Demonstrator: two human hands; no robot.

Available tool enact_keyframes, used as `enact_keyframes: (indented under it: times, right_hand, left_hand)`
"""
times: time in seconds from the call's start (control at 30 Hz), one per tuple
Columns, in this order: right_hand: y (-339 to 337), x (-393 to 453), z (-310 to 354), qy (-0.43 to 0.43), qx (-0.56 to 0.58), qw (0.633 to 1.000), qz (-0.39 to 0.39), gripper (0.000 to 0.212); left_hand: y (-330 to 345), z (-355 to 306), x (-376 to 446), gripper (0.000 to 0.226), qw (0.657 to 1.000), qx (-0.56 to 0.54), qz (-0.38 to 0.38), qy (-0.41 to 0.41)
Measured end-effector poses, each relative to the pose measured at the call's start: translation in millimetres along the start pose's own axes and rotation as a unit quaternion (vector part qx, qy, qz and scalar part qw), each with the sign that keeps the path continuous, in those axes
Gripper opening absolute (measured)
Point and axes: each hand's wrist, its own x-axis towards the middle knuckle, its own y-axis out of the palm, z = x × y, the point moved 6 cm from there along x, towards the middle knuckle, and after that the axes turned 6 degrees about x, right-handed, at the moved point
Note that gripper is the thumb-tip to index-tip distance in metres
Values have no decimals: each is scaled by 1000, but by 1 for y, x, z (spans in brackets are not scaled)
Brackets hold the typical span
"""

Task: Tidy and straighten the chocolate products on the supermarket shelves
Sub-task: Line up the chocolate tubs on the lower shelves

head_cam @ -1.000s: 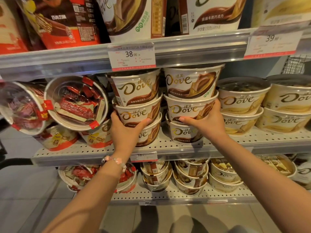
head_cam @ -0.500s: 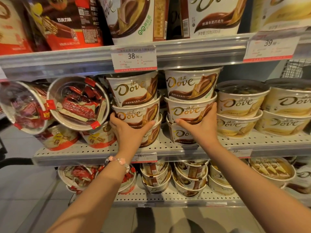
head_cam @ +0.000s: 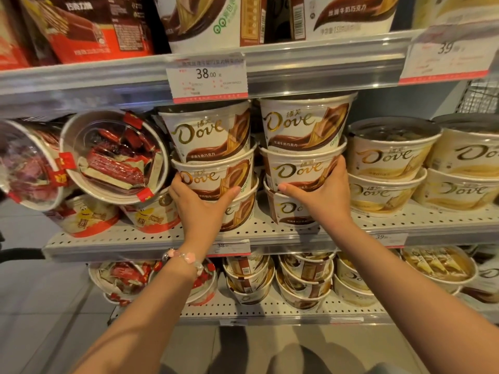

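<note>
Two stacks of three white-and-brown Dove chocolate tubs stand side by side on the middle shelf. My left hand grips the middle tub of the left stack, thumb on its right side and fingers on its left. My right hand grips the middle tub of the right stack, thumb along its lower rim and fingers round its right side. The top tubs sit just under the upper shelf rail. Both bottom tubs are partly hidden by my hands.
Cream Dove tubs stand stacked right of my right hand. Left of my left hand, a red-sealed clear-lidded tub lies tipped on its side over M&M tubs. A 38.00 price tag hangs above. More tubs fill the lower shelf.
Both hands have slid up a little on the two middle tubs, and the stacks stand slightly higher and closer in view. The left stack leans a bit less.
</note>
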Motion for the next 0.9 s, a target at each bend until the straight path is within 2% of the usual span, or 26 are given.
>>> enact_keyframes:
  times: [0.33, 0.63, 0.9]
  right_hand:
    - [6, -5, 2, 12, -18, 999, -46, 129]
    - [8, -8, 0, 0, -17, 999, -46, 128]
    - [12, -9, -7, 8, -1, 1000, -26, 137]
  left_hand:
    - [-1, 3, 4, 111, 1000, -5, 27, -10]
    - [3, 8, 0, 117, 999, -11, 29, -36]
    - [3, 10, -2, 116, 999, -13, 15, -41]
